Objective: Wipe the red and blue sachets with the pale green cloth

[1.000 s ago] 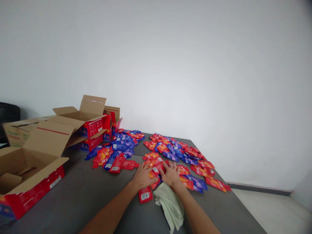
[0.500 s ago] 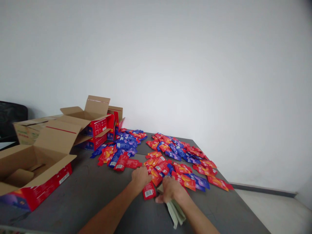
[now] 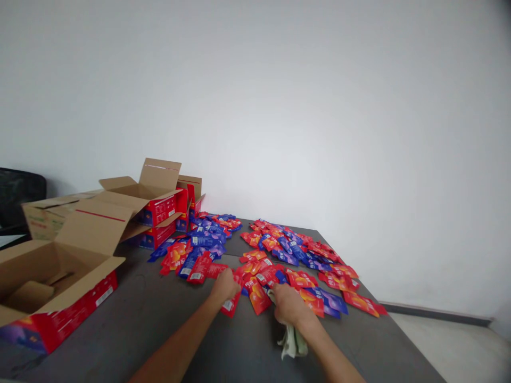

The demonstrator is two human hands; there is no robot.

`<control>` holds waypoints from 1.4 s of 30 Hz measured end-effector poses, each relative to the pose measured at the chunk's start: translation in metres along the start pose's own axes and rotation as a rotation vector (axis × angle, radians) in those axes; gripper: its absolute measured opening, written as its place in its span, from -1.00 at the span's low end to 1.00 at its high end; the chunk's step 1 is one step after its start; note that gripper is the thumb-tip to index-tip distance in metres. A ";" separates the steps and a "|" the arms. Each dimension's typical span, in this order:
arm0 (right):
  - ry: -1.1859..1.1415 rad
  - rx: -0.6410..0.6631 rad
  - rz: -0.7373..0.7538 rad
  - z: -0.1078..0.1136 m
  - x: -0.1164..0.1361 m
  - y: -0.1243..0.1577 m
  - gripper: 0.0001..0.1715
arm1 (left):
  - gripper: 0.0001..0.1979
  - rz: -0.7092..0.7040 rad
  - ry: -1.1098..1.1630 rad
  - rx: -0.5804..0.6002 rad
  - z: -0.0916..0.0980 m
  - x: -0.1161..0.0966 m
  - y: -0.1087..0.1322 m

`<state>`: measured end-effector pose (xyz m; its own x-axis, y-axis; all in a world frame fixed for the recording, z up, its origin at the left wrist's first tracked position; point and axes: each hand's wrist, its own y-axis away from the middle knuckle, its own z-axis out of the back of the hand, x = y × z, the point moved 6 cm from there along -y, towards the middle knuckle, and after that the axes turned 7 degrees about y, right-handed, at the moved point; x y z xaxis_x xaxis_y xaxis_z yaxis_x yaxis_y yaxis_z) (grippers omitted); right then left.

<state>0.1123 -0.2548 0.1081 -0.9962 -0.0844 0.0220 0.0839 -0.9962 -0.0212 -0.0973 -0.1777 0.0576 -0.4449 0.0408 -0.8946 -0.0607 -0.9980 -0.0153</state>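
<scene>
Your left hand (image 3: 224, 287) closes over the upper end of a red sachet (image 3: 230, 307), its fingers curled in and seeming to pinch it; the fingertips are hidden, so you cannot tell exactly how they meet. The sachet's barcoded end sticks out below those fingers, probably because you hold it by one end only.

Your right hand (image 3: 288, 303) makes a fist round a pale cloth (image 3: 294, 344), fingers pressed together. One bit pokes out ahead of the knuckles and the rest hangs out behind the heel of the hand, likely bunched so that a single grip keeps it together.

Between your two sets of fingers and just beyond them, a loose cluster of sachets (image 3: 257, 298) overlaps flat on the table (image 3: 131, 314), as thin packs tend to settle. Farther past your right fingers spreads a bigger pile (image 3: 285, 257); beyond your left fingers sits another heap (image 3: 203, 241). Well to the left of them, an open box (image 3: 82, 318) and stacked boxes (image 3: 162, 210) have raised or splayed flaps, which presumably keeps their tops accessible.
</scene>
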 end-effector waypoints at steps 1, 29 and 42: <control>-0.011 -0.006 0.014 0.006 -0.001 -0.003 -0.50 | -0.69 0.003 0.035 -0.011 0.005 -0.001 -0.003; -0.510 -0.556 0.394 -0.028 0.015 -0.069 -0.35 | -0.54 0.012 1.170 0.439 -0.059 -0.034 -0.011; -0.326 -0.407 0.597 -0.006 0.066 -0.023 -0.07 | -0.58 0.024 1.300 0.264 -0.037 -0.022 -0.025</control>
<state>0.0448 -0.2372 0.1038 -0.7229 -0.6666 0.1816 0.5242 -0.7005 -0.4844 -0.0531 -0.1552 0.0614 0.7159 -0.1991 -0.6692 -0.3017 -0.9526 -0.0393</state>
